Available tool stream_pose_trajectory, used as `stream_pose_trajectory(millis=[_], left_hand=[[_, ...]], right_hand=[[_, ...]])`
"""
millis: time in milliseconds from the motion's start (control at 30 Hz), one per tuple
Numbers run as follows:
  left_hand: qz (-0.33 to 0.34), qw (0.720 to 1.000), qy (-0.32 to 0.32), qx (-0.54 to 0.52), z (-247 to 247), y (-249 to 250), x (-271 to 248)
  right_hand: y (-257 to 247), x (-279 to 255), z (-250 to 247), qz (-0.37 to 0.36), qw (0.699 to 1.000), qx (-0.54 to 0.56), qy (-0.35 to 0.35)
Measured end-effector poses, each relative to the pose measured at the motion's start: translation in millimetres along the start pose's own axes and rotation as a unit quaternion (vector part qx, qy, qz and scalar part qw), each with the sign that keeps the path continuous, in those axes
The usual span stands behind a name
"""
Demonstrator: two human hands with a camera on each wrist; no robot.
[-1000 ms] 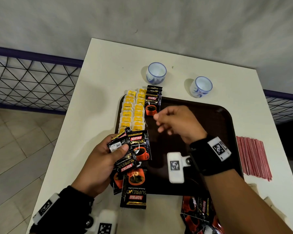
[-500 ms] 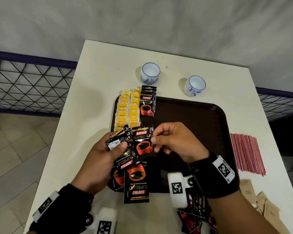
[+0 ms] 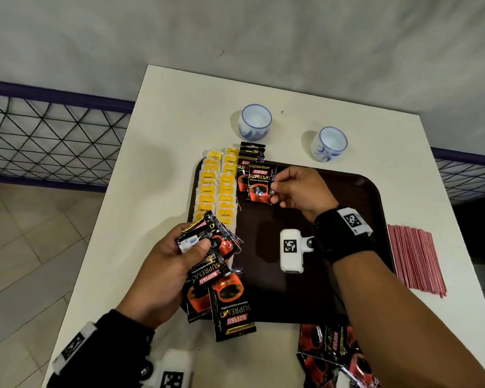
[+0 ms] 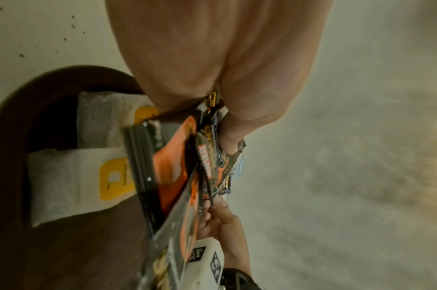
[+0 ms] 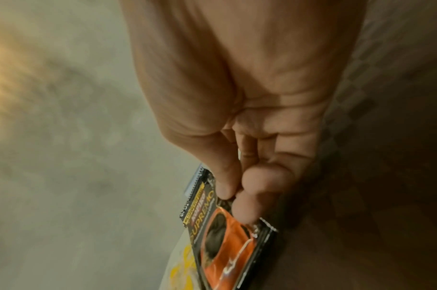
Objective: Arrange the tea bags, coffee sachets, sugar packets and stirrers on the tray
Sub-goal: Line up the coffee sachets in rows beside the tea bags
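Observation:
A dark brown tray (image 3: 356, 191) lies on the white table. Two columns of yellow-tagged tea bags (image 3: 217, 186) fill its left edge, and a short row of black coffee sachets (image 3: 249, 156) lies beside them. My right hand (image 3: 275, 189) pinches one black Kopiko coffee sachet (image 3: 259, 182) by its right edge, just over that row; the right wrist view shows the same sachet (image 5: 225, 241) between thumb and fingers. My left hand (image 3: 196, 247) grips a fanned bunch of coffee sachets (image 3: 221, 281) over the tray's near-left corner, and these sachets (image 4: 187, 170) also fill the left wrist view.
Two white-and-blue cups (image 3: 254, 121) (image 3: 329, 143) stand behind the tray. A bundle of red stirrers (image 3: 415, 259) lies right of the tray. More coffee sachets (image 3: 331, 357) are heaped at the table's near edge. A wire fence (image 3: 48, 141) runs left of the table.
My right hand took one sachet from the bunch in my left hand and carried it forward to the row at the tray's far left. My left hand kept its place.

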State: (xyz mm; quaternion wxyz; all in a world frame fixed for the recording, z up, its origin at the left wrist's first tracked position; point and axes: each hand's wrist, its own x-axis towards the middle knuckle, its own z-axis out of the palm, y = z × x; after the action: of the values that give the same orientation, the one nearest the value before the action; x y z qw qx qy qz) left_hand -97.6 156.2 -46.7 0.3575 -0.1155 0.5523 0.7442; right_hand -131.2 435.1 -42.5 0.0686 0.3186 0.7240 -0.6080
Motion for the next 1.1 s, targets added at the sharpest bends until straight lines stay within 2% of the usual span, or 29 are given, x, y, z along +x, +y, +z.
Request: stream_pose_trajectory(millis=[1100], left_hand=[[0.001, 1.000, -0.005, -0.017, 0.1, -5.2, -1.1]], right_hand=[[0.6, 6.4, 29.7, 0.032, 0.998, 0.012, 0.046]])
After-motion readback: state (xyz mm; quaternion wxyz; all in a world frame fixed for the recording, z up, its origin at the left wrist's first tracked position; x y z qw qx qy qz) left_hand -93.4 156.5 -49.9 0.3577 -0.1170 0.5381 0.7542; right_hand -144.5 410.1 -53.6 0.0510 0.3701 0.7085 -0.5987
